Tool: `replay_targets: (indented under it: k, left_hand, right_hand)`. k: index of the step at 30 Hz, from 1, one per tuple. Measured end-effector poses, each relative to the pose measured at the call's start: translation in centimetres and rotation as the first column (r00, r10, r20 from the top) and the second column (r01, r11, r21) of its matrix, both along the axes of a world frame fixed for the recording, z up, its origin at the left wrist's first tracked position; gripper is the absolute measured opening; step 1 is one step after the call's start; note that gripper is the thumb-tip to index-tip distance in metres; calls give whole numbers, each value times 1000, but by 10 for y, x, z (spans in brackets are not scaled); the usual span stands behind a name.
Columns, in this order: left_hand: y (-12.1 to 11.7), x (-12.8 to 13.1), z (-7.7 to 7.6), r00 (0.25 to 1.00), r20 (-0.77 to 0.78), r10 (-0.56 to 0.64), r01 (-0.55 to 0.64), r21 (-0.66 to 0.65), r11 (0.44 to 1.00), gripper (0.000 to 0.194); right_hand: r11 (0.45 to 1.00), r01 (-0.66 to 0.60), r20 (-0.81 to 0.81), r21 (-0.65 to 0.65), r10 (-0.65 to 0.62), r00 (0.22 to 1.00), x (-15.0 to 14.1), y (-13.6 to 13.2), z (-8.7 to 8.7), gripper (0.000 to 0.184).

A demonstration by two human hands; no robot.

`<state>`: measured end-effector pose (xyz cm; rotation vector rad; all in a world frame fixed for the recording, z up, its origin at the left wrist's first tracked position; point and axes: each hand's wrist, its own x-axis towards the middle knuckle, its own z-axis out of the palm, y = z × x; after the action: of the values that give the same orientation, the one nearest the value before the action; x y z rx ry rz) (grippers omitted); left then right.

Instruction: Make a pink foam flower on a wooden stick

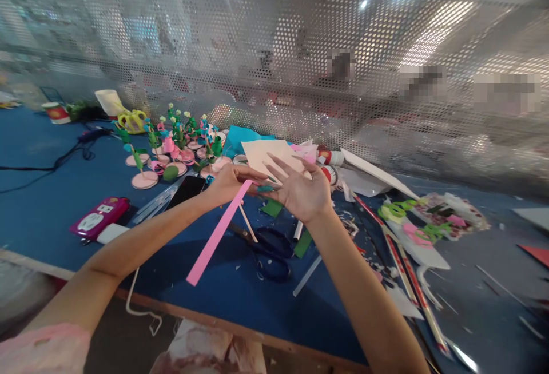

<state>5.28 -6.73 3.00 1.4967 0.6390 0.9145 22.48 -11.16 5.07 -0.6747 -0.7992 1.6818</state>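
Observation:
My left hand point(226, 186) is closed in a pinch on one end of a long pink paper strip point(218, 235), which slants down toward the table's front edge. A thin white stick point(248, 223) hangs just below these fingers; I cannot tell if it is held too. To the right, my right hand point(305, 192) is open, palm up with its fingers spread. Between the two hands shows a small dark green piece point(266, 189), too small to make out. Scissors point(274, 254) with dark blue handles lie on the table beneath, beside green paper scraps point(271, 208).
Several paper flowers on round pink bases point(144, 179) stand at the back left. A purple case point(100, 217), a black phone point(187, 190) and clear sticks lie left. Cream paper point(268, 156), red-and-white strips point(407, 271) and scraps spread behind and right. A perforated metal screen point(206, 36) borders the table.

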Motion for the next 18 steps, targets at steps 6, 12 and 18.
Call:
replay_targets:
  k: [6, 12, 18]
  left_hand:
    - [-8, -1, 10, 997, -43, 71, -68, 56, 996, 24]
    - [-13, -6, 20, 986, -131, 103, -72, 225, 972, 24]
    - [-11, -11, 14, 972, -199, 122, -22, 441, 897, 20]
  right_hand:
    - [998, 0, -48, -59, -3, 999, -3, -4, 3, 47]
    - [997, -73, 4, -39, 73, 997, 3, 0, -4, 49]
    - [991, -88, 77, 99, 81, 994, 7, 6, -12, 43]
